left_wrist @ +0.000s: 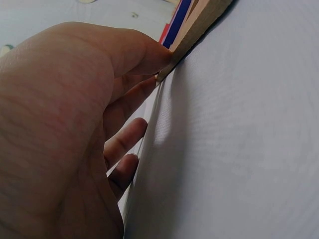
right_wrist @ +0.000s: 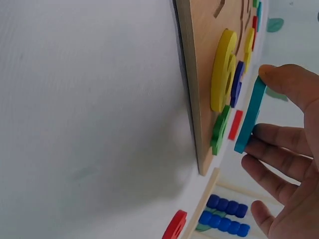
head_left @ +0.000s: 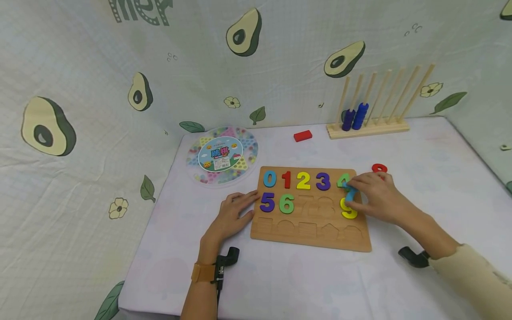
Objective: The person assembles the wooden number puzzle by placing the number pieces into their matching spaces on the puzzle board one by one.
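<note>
A wooden number board (head_left: pixel 280 244) lies on the table with coloured digits 0 to 6 and a yellow 9 (head_left: pixel 349 214) in or on it. My right hand (head_left: pixel 378 195) pinches a blue number 7 piece (right_wrist: pixel 250 117) between thumb and fingertips, held above the board's right side, over the green 4 (head_left: pixel 342 179) and the yellow 9. My left hand (head_left: pixel 232 214) rests at the board's left edge; its thumb and index fingertip touch the edge in the left wrist view, the other fingers apart from it. A red number piece (head_left: pixel 379 167) lies beyond my right hand, partly covered by it.
A round clear-lidded game box (head_left: pixel 192 164) lies at the back left. A red block (head_left: pixel 302 136) sits behind the board. At the back right stands a wooden peg rack (head_left: pixel 372 131) with blue beads on two rods. A patterned cloth hangs behind.
</note>
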The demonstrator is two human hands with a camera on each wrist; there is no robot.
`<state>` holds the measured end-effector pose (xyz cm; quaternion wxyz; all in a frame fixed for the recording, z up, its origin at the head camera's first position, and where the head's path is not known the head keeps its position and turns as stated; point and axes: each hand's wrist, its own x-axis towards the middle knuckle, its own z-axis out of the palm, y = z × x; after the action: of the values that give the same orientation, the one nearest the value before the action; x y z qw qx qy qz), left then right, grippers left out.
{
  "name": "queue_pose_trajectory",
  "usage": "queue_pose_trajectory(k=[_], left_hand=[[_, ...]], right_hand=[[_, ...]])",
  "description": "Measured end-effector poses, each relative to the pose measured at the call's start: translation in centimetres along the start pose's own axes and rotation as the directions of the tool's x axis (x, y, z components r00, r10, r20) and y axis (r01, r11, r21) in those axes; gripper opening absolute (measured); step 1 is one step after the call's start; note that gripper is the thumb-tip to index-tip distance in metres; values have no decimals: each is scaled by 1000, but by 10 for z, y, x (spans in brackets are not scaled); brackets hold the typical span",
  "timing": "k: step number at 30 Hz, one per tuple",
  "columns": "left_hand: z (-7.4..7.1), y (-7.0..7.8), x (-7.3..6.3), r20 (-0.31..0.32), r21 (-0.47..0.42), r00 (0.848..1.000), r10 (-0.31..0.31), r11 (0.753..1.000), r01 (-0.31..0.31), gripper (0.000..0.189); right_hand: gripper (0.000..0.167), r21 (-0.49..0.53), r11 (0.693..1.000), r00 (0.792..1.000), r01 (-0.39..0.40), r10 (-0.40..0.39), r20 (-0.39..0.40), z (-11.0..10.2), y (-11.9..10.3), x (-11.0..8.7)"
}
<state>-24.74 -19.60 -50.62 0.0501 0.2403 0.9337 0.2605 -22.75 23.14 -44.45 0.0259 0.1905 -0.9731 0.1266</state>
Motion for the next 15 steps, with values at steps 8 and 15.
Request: queue_pose_trajectory(k=[8, 15], left_hand=[[1, 0, -1, -16, -3, 1000, 12, 1000, -12, 50], [1, -1, 0, -5, 3, 1000, 7, 1000, -7, 51]], right_hand=[[60, 15, 1000, 1000, 27, -27, 5, 7, -6, 4], [59, 16, 999, 999, 47, -47, 9, 12, -10, 6]])
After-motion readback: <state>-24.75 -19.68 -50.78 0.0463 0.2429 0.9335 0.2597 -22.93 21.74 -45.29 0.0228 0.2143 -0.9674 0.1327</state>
